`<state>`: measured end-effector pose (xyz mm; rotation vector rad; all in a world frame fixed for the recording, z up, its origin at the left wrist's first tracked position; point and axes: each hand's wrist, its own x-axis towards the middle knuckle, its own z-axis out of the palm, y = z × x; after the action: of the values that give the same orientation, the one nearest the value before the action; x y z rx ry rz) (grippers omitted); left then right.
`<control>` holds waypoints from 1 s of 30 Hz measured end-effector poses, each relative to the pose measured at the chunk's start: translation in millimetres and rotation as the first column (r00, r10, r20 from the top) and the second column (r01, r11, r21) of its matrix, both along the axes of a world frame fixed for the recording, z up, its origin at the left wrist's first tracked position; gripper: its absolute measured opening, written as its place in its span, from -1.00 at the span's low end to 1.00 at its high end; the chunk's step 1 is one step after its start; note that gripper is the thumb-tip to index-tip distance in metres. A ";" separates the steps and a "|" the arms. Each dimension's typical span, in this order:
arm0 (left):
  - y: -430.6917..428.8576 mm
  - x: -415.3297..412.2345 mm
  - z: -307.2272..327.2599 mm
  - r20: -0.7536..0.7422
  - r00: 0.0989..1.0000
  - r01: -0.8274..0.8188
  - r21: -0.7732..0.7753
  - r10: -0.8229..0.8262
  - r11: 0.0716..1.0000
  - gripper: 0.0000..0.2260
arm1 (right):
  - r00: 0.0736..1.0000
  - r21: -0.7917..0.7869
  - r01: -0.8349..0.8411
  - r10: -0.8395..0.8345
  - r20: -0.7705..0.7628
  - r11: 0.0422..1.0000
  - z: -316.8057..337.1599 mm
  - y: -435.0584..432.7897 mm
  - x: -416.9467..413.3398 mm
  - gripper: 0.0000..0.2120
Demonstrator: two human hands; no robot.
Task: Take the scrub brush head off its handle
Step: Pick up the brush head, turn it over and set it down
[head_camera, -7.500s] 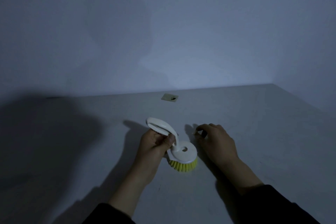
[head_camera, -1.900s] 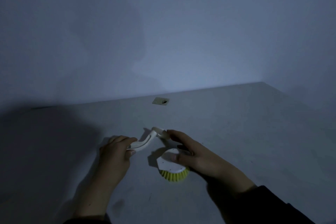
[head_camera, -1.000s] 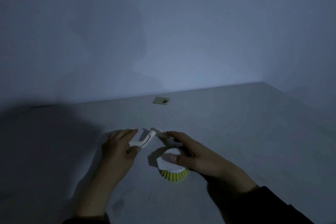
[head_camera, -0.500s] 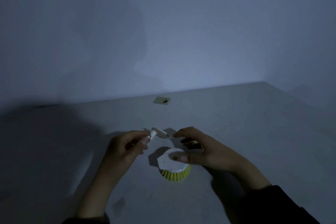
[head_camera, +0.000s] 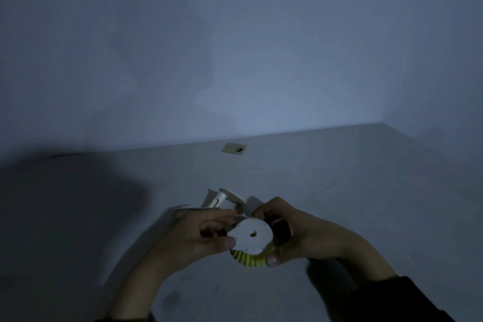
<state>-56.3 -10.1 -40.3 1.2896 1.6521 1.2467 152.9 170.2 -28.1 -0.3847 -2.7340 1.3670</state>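
The brush head (head_camera: 252, 236), a white disc with a centre hole and yellow bristles underneath, is apart from its handle and held low over the grey table (head_camera: 352, 180). My right hand (head_camera: 300, 235) grips its right side, thumb on the bristles. My left hand (head_camera: 198, 235) presses its thumb on the head's left rim. The white curved handle (head_camera: 222, 200) lies just behind my left fingers, its round end raised; whether those fingers touch it I cannot tell.
A small tan plate with a dark hole (head_camera: 234, 148) sits in the table near the wall. The table's right edge runs off at the far right. A dark shadow covers the table's left side.
My left hand has let go of the handle, which now rests behind it, and has come onto the brush head. My right hand has shifted its grip and tipped the head's white top towards me.
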 end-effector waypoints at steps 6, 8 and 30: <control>2.8 3.5 -0.6 0.038 0.989 0.139 -0.001 -0.139 0.990 -0.51 | 0.999 -0.015 0.039 -0.039 0.009 0.999 -3.5 2.6 -0.7 -0.45; 3.5 5.4 1.2 0.049 0.987 0.156 0.002 -0.156 0.988 -0.54 | 0.999 -0.008 0.052 -0.052 0.015 0.999 -4.6 2.2 -1.0 -0.46; 8.3 1.0 -9.0 0.098 0.993 0.071 0.012 -0.072 0.997 -0.54 | 0.995 -0.032 0.096 -0.097 -0.034 0.995 -0.7 -4.1 -4.3 -0.61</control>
<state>-55.4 -1.9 -49.3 1.2613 1.5201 1.2547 148.6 166.1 -28.8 -0.4832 -2.6319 1.3782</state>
